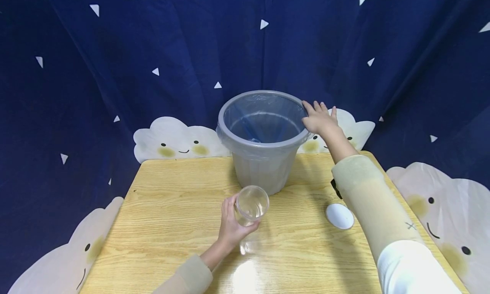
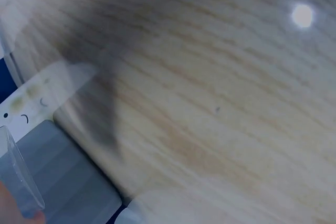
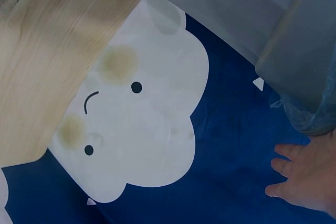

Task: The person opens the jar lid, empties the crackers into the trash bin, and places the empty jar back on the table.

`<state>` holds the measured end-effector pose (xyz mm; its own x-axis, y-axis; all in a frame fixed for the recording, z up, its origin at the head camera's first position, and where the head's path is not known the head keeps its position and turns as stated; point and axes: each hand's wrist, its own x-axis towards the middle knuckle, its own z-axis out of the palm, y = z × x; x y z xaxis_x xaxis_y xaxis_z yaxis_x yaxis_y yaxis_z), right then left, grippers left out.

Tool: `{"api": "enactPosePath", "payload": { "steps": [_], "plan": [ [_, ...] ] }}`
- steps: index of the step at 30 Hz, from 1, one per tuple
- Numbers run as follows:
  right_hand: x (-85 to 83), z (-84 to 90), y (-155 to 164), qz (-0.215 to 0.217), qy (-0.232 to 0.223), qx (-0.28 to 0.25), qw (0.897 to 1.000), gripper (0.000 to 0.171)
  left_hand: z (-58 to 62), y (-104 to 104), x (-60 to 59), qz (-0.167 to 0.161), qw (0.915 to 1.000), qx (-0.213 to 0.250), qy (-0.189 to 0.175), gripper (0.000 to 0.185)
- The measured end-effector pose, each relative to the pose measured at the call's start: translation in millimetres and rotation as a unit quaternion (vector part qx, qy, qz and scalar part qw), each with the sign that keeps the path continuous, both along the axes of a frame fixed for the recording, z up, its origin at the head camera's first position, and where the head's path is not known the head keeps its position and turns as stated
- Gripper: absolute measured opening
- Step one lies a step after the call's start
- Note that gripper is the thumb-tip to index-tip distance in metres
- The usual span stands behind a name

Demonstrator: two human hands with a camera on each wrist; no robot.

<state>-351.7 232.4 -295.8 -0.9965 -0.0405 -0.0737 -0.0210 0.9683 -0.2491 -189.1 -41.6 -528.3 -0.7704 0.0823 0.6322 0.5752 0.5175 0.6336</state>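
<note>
Left hand (image 1: 231, 228) grips clear jar (image 1: 250, 204), tilted, mouth toward camera, low over table (image 1: 168, 209) just before bin (image 1: 263, 141). Right hand (image 1: 319, 117) rests on bin's right rim, fingers spread, grasping nothing. Bin lined with clear bag. White lid (image 1: 339, 216) on table beside right sleeve. Blue cloud-print curtain (image 1: 76, 94) behind.

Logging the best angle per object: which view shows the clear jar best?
The head view: the whole jar shows, gripped by the left hand and tilted toward the bin. The left wrist view catches only a blurred edge of it at the lower left corner. The right wrist view shows none of it.
</note>
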Motion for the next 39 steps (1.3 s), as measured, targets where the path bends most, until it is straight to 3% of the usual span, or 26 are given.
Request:
{"api": "enactPosePath", "payload": {
  "steps": [24,39],
  "plan": [
    [-0.5,-0.5,0,0.003,0.007,0.003,1.000,0.061,-25.0,2,10.8,-0.020,0.9974,-0.007,-0.069,0.097],
    [0.6,0.4,-1,0.001,0.008,0.008,1.000,0.060,-38.8,3,16.7,-0.039,0.9891,0.012,-0.141,0.094]
  ]
}}
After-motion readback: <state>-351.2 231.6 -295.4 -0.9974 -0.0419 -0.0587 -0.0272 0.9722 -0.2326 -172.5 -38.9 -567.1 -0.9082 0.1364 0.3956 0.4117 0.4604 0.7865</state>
